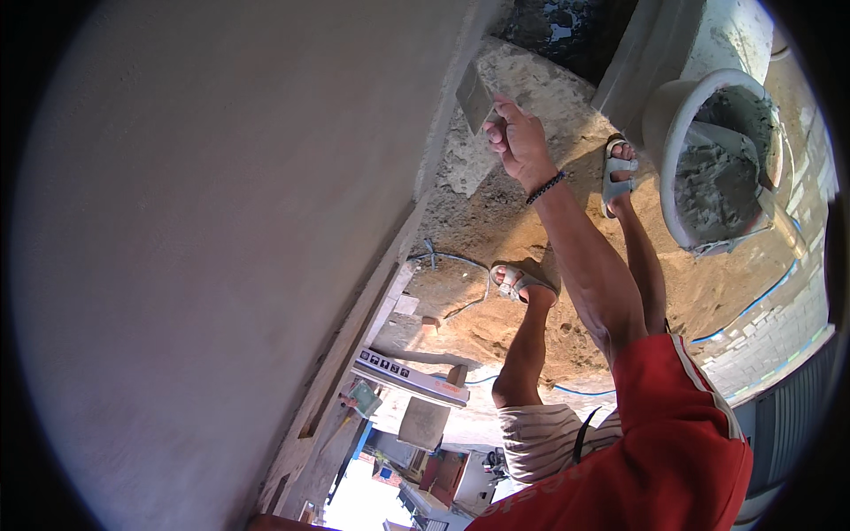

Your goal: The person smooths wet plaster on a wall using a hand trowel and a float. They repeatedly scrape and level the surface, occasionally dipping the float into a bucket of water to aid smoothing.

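Note:
My right hand (518, 137) reaches out with its fingers closed, a dark beaded bracelet at the wrist. In it is a plastering trowel (475, 96), its flat grey blade beside the edge of the smooth grey wall (230, 221). The fingers cover its handle. To the right stands a round tub (670, 150) with wet grey mortar (713, 190) inside. A second trowel rests in the tub, its wooden handle (783, 223) sticking out over the rim. My left hand does not show; only a bit of red sleeve (288, 522) appears at the lower edge.
Sandy ground (584, 292) lies around my sandalled feet. A blue hose (580, 391) crosses it, and a loop of cord (460, 258) lies near the wall. A long white box (412, 378) and a grey block (424, 423) are lower down. A concrete ledge (651, 53) runs behind the tub.

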`<state>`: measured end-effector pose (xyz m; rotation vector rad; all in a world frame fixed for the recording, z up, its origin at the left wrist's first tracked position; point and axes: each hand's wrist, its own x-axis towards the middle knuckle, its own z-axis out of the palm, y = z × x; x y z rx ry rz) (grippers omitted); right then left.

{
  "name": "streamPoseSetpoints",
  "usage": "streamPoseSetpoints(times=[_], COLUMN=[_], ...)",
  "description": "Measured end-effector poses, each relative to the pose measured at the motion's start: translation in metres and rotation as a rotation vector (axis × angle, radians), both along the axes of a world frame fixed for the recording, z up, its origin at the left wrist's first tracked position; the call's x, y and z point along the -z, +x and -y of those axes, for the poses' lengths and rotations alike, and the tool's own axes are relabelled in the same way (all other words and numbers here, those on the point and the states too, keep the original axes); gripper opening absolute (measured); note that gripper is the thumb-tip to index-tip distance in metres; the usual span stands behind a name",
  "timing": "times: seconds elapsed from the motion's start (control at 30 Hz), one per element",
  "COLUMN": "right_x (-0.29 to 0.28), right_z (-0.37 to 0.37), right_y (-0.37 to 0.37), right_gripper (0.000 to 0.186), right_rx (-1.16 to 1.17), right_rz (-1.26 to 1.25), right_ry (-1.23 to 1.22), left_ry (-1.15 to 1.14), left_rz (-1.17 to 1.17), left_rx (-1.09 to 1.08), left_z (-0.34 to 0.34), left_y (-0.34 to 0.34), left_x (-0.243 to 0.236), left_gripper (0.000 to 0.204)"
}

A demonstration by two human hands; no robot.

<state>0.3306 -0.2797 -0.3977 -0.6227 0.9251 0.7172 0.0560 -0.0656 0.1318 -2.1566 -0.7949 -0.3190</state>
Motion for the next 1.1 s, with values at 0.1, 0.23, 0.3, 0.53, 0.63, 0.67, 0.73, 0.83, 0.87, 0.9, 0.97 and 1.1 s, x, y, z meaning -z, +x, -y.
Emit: streamPoseSetpoints(times=[0.1,0.23,0.3,0.53,0.63,0.67,0.73,0.83,0.87,0.9,0.97,1.1], right_x=[0.023,0.034,0.032,-0.068,-0.129,-0.149,-0.191,-0.229,-0.224,-0.21,-0.165,-0.036], right_z=[-0.016,-0.028,-0.034,-0.07,-0.088,-0.094,-0.101,-0.074,-0.065,-0.051,-0.024,-0.001], right_y=[0.036,0.049,0.048,-0.003,-0.044,-0.058,-0.089,-0.114,-0.112,-0.105,-0.086,-0.017], right_gripper=[0.03,0.03,0.032,0.056,0.051,0.051,0.05,0.05,0.048,0.046,0.043,0.039], right_rx=[-0.008,-0.097,-0.064,0.058,0.097,0.085,0.12,0.041,0.026,0.012,-0.007,0.059], right_rz=[-0.029,-0.006,-0.02,-0.037,0.019,0.056,0.144,0.209,0.136,0.065,-0.038,-0.059], right_ry=[0.001,-0.088,-0.11,-0.038,-0.046,-0.052,0.0,0.186,0.171,0.155,0.116,0.065], left_ry=[-0.008,-0.029,-0.046,-0.044,-0.05,-0.052,-0.063,-0.072,-0.073,-0.075,-0.076,-0.098], left_rz=[-0.001,-0.006,-0.006,0.004,0.007,0.007,0.011,0.011,0.01,0.011,0.012,0.02], left_rx=[-0.003,-0.001,0.0,-0.03,-0.035,-0.042,-0.047,-0.047,-0.046,-0.044,-0.044,-0.045], left_z=[0.005,0.0,-0.003,0.007,0.008,0.011,0.013,0.014,0.013,0.012,0.014,0.02], left_y=[0.0,0.005,0.007,0.002,0.001,0.001,0.0,0.001,0.002,0.002,0.002,0.004], left_x=[0.004,0.007,0.011,0.003,0.002,0.001,0.003,0.003,0.002,0.002,0.003,0.013], left_gripper=[0.07,0.07,0.07,0.071,0.072,0.072,0.072,0.072,0.072,0.072,0.073,0.073])
